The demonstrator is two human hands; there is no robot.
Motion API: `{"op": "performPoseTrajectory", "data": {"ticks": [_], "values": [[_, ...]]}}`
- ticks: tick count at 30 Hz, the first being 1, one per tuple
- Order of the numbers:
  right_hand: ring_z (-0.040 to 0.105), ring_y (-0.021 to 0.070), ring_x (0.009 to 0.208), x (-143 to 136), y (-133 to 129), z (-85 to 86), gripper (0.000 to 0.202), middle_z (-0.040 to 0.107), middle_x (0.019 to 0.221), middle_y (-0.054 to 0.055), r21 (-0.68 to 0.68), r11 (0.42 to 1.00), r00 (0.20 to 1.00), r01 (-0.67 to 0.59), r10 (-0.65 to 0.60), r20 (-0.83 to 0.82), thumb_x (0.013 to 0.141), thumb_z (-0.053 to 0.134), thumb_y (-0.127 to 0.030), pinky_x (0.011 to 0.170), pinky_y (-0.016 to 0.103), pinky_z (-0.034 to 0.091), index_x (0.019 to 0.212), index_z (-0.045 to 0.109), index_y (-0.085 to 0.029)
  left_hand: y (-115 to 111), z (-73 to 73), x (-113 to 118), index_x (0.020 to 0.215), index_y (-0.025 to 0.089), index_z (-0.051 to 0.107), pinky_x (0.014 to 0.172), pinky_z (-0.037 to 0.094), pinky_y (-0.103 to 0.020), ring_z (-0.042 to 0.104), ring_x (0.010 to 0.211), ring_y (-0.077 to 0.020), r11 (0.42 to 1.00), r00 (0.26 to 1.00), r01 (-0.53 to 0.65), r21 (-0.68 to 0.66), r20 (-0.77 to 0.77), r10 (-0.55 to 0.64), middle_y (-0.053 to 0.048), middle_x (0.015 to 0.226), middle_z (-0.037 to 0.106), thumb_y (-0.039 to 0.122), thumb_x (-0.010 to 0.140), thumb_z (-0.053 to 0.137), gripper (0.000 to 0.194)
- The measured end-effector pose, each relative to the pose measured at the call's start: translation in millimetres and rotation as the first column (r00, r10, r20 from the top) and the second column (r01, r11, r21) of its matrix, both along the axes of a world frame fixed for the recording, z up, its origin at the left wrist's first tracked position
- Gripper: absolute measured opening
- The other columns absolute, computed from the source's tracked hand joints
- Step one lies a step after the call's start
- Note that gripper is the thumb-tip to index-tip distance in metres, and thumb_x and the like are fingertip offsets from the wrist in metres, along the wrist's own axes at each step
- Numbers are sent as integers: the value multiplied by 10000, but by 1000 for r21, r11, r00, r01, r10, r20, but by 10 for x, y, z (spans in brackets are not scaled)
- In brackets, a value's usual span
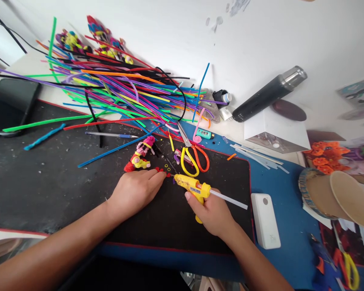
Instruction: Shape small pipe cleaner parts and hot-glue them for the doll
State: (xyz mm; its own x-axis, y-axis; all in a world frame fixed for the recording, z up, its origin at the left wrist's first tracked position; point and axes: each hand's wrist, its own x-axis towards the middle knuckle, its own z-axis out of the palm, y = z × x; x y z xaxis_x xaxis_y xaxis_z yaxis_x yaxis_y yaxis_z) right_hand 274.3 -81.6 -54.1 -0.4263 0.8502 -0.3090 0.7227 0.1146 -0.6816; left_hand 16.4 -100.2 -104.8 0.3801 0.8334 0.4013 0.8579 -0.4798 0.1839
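Observation:
My right hand point(215, 212) is wrapped round a yellow hot glue gun point(188, 184), with a clear glue stick point(229, 199) poking out of its back. The gun's nozzle points left, close to the fingertips of my left hand point(136, 188). That hand is closed and low over the black mat, fingers pressed together; a small red piece point(169, 175) shows at its fingertips, but whether it is gripped is hidden. Just beyond the left hand sits a pipe cleaner figure point(141, 153) in pink, yellow and red. Scissors point(189, 151) with yellow and orange handles lie beyond the gun.
A big heap of colourful pipe cleaners point(124, 85) spreads across the back, with more figures point(73, 40) behind it. A phone point(12, 103) lies at left. On the right are a white power bank point(266, 220), loose glue sticks point(257, 155) and a black flask point(267, 97).

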Motion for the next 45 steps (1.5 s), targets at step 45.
{"op": "performPoseTrajectory", "data": {"ticks": [45], "values": [[676,204,664,8,-63,3,417,717,719,34,-63,994,995,92,-95,-42,1038,514,-527,614,274,484,865,713,-205,7,-23,-5,899,233,716,529,342,-286,607,558,-143,999,996,-19,-51,81,23,10,680,691,215,1084,534,260]]}}
